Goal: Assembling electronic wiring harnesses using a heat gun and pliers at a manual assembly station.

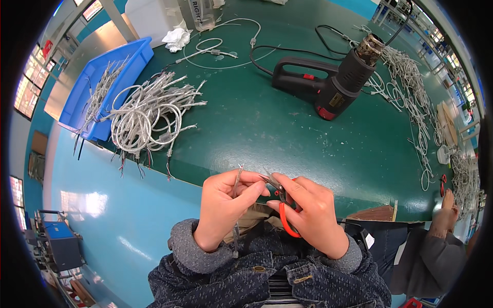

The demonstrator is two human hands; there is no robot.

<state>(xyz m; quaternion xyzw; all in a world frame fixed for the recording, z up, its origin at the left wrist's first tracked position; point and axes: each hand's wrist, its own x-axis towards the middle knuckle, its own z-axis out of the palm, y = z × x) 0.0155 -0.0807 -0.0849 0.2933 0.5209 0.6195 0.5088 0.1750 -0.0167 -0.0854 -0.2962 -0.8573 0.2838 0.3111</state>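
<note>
My left hand point(226, 200) is closed around a thin clear-jacketed cable point(238, 180), whose frayed end sticks up past my fingers. The rest of that cable hangs down beside my wrist. In my right hand point(308, 205) is a pair of scissors point(287, 220) with red-orange handles. Their dark blades point left, toward my left fingertips, over the table's front edge. Whether the blades touch the cable or a fine wire of it, I cannot tell. To the left, on the green table point(246, 128), lies a tangled bundle of similar cables point(154, 113).
A blue tray point(136, 64) with more cables stands at the left. A black heat gun point(341, 82) lies at the back right, its cord trailing behind. Cable heaps point(411, 82) line the right side, where another person's hand point(448, 203) rests. Crumpled white tissue point(177, 37) lies at the back.
</note>
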